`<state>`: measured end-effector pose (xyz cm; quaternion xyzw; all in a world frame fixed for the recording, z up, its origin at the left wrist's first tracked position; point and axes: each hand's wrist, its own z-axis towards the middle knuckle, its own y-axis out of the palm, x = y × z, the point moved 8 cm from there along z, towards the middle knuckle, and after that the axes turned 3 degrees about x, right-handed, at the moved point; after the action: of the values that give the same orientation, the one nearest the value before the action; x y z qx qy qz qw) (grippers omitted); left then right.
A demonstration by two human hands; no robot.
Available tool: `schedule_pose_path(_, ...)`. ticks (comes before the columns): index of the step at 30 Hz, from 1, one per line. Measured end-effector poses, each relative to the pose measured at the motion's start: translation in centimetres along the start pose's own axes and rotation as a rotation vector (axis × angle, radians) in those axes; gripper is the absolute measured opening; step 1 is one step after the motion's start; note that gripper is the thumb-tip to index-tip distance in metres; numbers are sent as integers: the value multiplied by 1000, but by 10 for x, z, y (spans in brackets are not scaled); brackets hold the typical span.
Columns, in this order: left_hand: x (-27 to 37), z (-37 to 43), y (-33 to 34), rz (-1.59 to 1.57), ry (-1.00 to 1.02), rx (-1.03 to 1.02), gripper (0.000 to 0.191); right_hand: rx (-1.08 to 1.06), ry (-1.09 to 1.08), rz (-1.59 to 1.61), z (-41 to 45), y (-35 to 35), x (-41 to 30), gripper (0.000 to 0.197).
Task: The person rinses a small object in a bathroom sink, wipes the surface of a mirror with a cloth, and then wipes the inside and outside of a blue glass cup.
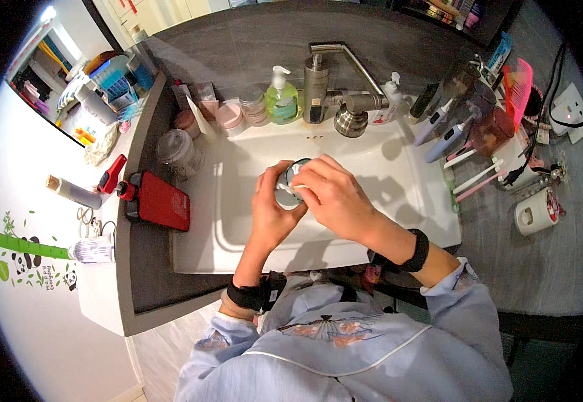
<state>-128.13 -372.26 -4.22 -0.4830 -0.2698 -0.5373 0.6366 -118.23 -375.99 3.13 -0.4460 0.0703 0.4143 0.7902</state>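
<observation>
Over the white washbasin (236, 211), my left hand (270, 213) is wrapped around a clear cup (287, 199) with a dark rim. The cup is tilted and partly covered by my fingers. At its mouth, my right hand (336, 196) pinches a small white item (285, 188), which looks soft; my fingers hide most of it, so its exact kind is unclear. Behind both hands stands a brushed metal faucet (316, 93), its jointed spout reaching to the right. Each wrist wears a black band.
Along the back rim are a green pump soap bottle (282, 103), a pink-lidded jar (230, 118) and a white pump bottle (388, 103). A red bottle (163, 201) lies at left. Electric toothbrushes (445, 141), a pink comb (523, 90) and a white holder (530, 216) crowd the right.
</observation>
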Motion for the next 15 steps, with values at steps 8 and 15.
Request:
schedule_pose_path(8,3,4,-6,78,49,-12,65,-14,12,-8,-9,-2,5,7)
schedule_pose_path(15,-10,1,2,-71,-63,-32,63,-3,-22,6,0,-1,5,4)
